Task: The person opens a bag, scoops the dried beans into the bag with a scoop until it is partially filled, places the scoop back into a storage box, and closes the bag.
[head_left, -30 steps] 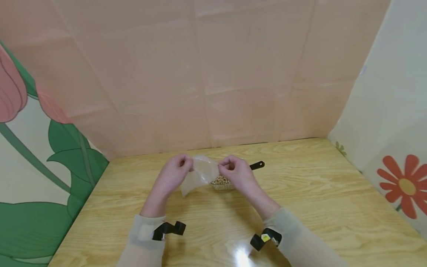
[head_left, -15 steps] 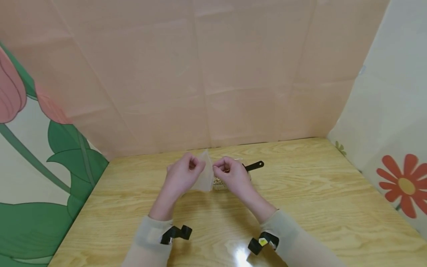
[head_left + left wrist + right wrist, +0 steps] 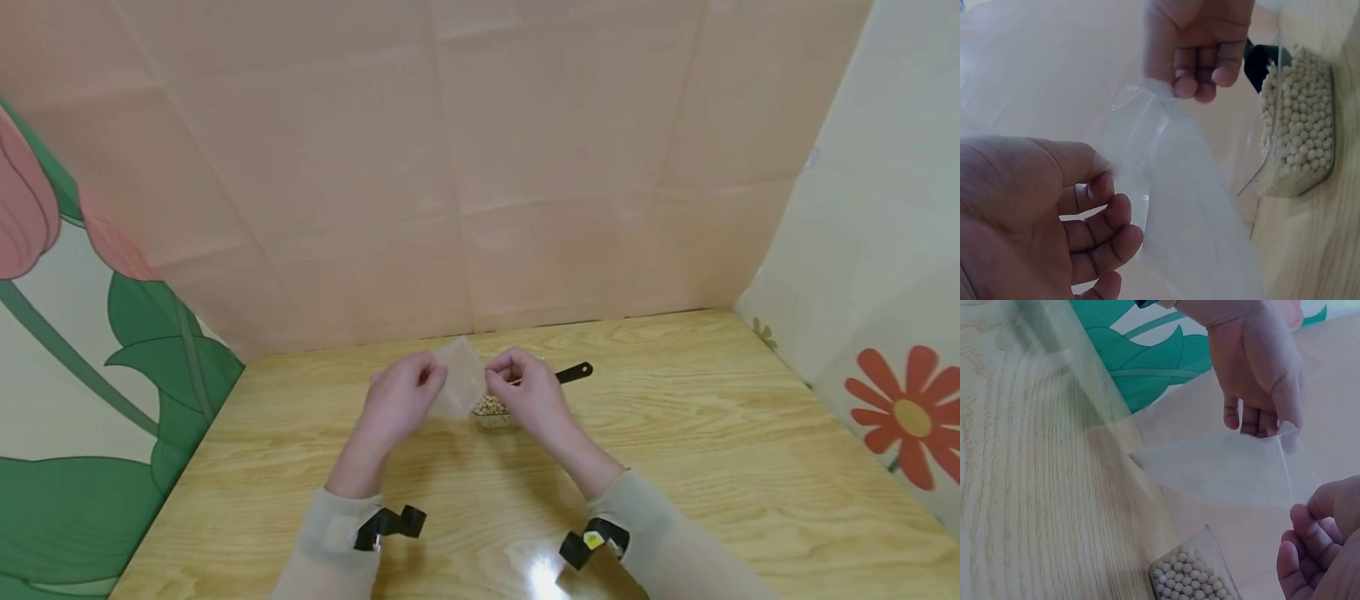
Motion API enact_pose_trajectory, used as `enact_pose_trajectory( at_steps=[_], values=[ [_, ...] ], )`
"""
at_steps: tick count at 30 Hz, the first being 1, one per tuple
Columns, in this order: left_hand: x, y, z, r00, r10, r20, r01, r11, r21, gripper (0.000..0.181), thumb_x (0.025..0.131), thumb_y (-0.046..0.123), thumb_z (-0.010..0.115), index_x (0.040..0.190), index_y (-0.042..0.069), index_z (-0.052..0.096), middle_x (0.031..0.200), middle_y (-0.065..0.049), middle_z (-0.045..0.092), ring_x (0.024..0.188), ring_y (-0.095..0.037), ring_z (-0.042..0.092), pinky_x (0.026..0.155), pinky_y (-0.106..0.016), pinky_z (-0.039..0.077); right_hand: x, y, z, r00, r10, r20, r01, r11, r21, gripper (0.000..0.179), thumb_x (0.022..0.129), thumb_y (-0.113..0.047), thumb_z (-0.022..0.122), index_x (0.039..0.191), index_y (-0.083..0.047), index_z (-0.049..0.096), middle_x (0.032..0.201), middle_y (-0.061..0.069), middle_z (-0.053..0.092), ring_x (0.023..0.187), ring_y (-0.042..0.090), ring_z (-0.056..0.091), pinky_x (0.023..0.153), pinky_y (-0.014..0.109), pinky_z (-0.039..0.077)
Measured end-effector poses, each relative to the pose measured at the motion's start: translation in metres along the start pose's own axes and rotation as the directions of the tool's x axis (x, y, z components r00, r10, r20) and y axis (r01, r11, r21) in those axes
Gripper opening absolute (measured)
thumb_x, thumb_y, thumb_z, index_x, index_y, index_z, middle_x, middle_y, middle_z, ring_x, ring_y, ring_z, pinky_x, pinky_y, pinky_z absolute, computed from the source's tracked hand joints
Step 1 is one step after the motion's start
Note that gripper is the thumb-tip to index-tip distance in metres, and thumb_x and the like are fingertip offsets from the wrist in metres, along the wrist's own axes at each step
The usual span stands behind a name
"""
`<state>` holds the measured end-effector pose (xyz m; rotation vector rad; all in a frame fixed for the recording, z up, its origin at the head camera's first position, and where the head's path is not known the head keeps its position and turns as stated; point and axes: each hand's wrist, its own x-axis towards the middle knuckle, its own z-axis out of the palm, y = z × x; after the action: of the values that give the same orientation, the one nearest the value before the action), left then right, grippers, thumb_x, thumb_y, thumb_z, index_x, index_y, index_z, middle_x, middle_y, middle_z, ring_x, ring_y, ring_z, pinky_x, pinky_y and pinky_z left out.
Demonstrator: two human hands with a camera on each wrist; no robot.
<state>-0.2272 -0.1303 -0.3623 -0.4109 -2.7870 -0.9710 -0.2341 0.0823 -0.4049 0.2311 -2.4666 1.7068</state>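
Observation:
A clear plastic bag (image 3: 461,382) is stretched in the air between my two hands, above the table. My left hand (image 3: 401,396) pinches one side of its edge between thumb and forefinger, the other fingers loosely bent. Opposite it, my right hand (image 3: 528,387) pinches the other side; in the left wrist view its fingertips meet the film at the top. Nothing shows inside the bag (image 3: 1222,472). Just behind and below the right hand stands a clear box (image 3: 1329,159) filled with round pale beans (image 3: 1300,119). The right hand partly covers the box in the head view.
A black handle (image 3: 575,372) sticks out from the box toward the right; its dark end (image 3: 1263,62) sits among the beans. The wooden table (image 3: 712,433) meets a pink sheet (image 3: 465,167) at the back. Flower-printed walls flank both sides.
Both hands first came closer together, the left moving right, and the bag swung narrow. Now they have parted slightly and the bag spreads as a diamond between them. The box stayed put.

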Motion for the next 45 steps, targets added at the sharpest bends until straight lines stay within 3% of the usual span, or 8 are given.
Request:
enact_pose_trajectory(
  at_steps=[5, 14, 18, 24, 30, 34, 39, 45],
  values=[
    [-0.002, -0.008, -0.010, 0.999, -0.033, 0.035, 0.034, 0.999, -0.039, 0.031, 0.110, 0.019, 0.059, 0.079, 0.014, 0.056, 0.070, 0.000, 0.048, 0.061, -0.018, 0.046, 0.063, -0.037, 0.040, 0.001, 0.001, -0.003, 1.000, 0.020, -0.012, -0.020, 0.999, -0.033, 0.007, 0.100, -0.008, 0.073, 0.106, -0.010, 0.073, 0.088, 0.002, 0.072, 0.085, 0.020, 0.067, 0.078, 0.036, 0.054],
    [-0.004, -0.013, -0.023, 0.995, -0.087, 0.057, 0.092, 0.991, -0.097, 0.030, 0.112, 0.029, 0.065, 0.086, 0.013, 0.062, 0.072, 0.000, 0.049, 0.063, -0.018, 0.043, 0.066, -0.038, 0.040, 0.002, 0.003, -0.004, 1.000, 0.018, 0.004, -0.018, 0.999, -0.032, 0.006, 0.101, -0.007, 0.071, 0.106, -0.007, 0.072, 0.087, 0.001, 0.070, 0.084, 0.020, 0.064, 0.081, 0.038, 0.053],
    [-0.002, -0.009, -0.020, 0.997, -0.046, 0.055, 0.051, 0.992, -0.111, 0.032, 0.114, 0.032, 0.063, 0.089, 0.013, 0.067, 0.075, -0.001, 0.055, 0.063, -0.018, 0.045, 0.065, -0.038, 0.042, 0.000, 0.004, -0.005, 1.000, 0.003, 0.013, -0.003, 0.999, -0.046, 0.004, 0.102, -0.008, 0.072, 0.106, -0.008, 0.074, 0.086, 0.001, 0.072, 0.085, 0.019, 0.065, 0.080, 0.037, 0.053],
    [0.007, -0.004, -0.011, 0.998, -0.025, 0.053, 0.031, 0.994, -0.103, 0.039, 0.116, 0.028, 0.056, 0.080, 0.013, 0.059, 0.073, -0.002, 0.055, 0.062, -0.019, 0.044, 0.064, -0.037, 0.041, 0.001, 0.005, -0.006, 0.999, -0.013, 0.050, 0.016, 0.997, -0.072, 0.008, 0.105, -0.014, 0.075, 0.110, -0.010, 0.079, 0.091, 0.005, 0.077, 0.086, 0.018, 0.070, 0.075, 0.036, 0.054],
    [0.012, -0.003, -0.003, 0.998, -0.051, 0.035, 0.054, 0.995, -0.088, 0.040, 0.111, 0.024, 0.056, 0.072, 0.014, 0.051, 0.066, -0.001, 0.047, 0.059, -0.019, 0.040, 0.062, -0.036, 0.037, 0.001, 0.003, -0.018, 0.998, -0.033, 0.057, 0.041, 0.988, -0.147, 0.024, 0.108, -0.026, 0.074, 0.127, -0.013, 0.080, 0.107, -0.001, 0.079, 0.104, 0.021, 0.073, 0.090, 0.044, 0.060],
    [0.014, -0.004, -0.001, 0.998, -0.057, 0.035, 0.060, 0.994, -0.088, 0.040, 0.110, 0.024, 0.057, 0.072, 0.015, 0.051, 0.065, 0.001, 0.045, 0.058, -0.018, 0.039, 0.062, -0.036, 0.036, 0.000, -0.002, -0.031, 0.997, -0.064, 0.039, 0.070, 0.981, -0.183, 0.031, 0.109, -0.029, 0.073, 0.134, -0.011, 0.077, 0.115, 0.002, 0.078, 0.110, 0.024, 0.073, 0.099, 0.049, 0.059],
    [0.016, -0.005, 0.001, 0.998, -0.052, 0.032, 0.054, 0.996, -0.069, 0.040, 0.110, 0.023, 0.057, 0.071, 0.015, 0.050, 0.064, 0.001, 0.043, 0.058, -0.017, 0.038, 0.062, -0.036, 0.036, 0.000, -0.007, -0.050, 0.988, -0.149, 0.040, 0.154, 0.959, -0.239, 0.036, 0.108, -0.028, 0.075, 0.139, -0.010, 0.074, 0.119, 0.004, 0.077, 0.111, 0.026, 0.073, 0.098, 0.052, 0.058],
    [0.015, -0.004, 0.002, 0.999, -0.037, 0.031, 0.037, 0.999, -0.017, 0.037, 0.108, 0.021, 0.059, 0.071, 0.015, 0.052, 0.064, 0.002, 0.044, 0.059, -0.017, 0.039, 0.063, -0.036, 0.037, 0.000, -0.007, -0.071, 0.969, -0.246, 0.022, 0.239, 0.912, -0.334, 0.044, 0.104, -0.029, 0.080, 0.143, -0.009, 0.072, 0.134, 0.009, 0.076, 0.129, 0.035, 0.067, 0.109, 0.061, 0.051]
  ],
)
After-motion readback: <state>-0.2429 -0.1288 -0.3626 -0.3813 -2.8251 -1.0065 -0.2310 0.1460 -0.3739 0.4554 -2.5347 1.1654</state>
